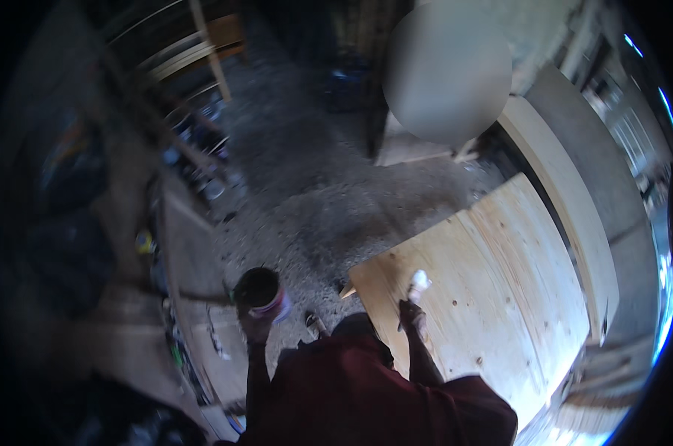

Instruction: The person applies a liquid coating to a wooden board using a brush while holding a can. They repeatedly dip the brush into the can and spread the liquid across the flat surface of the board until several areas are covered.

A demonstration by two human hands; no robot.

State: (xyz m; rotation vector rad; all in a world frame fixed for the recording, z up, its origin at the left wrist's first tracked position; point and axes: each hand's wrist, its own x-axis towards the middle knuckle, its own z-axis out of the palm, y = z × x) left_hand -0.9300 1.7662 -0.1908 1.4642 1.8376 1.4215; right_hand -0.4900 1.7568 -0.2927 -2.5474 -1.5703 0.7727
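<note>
My left hand (257, 325) is closed on the side of a small round paint can (278, 305) with a dark inside and a pinkish, pale outer wall. The can hangs over the floor, left of my body, and its contents are too dark to make out. In my right hand (411, 316) is a brush (419, 282) with a white head, gripped by its dark handle. It is over the near left part of a pale wooden panel (492, 297) with knots and long grain lines. Whether the white head touches the wood, I cannot tell.
Behind the panel's right side stands a long pale board (567, 193). A worn bench or board (192, 256) runs along my left, with cluttered small items (210, 141) beyond it. Rough floor (307, 178) lies ahead. A grey blurred disc covers part of the upper right.
</note>
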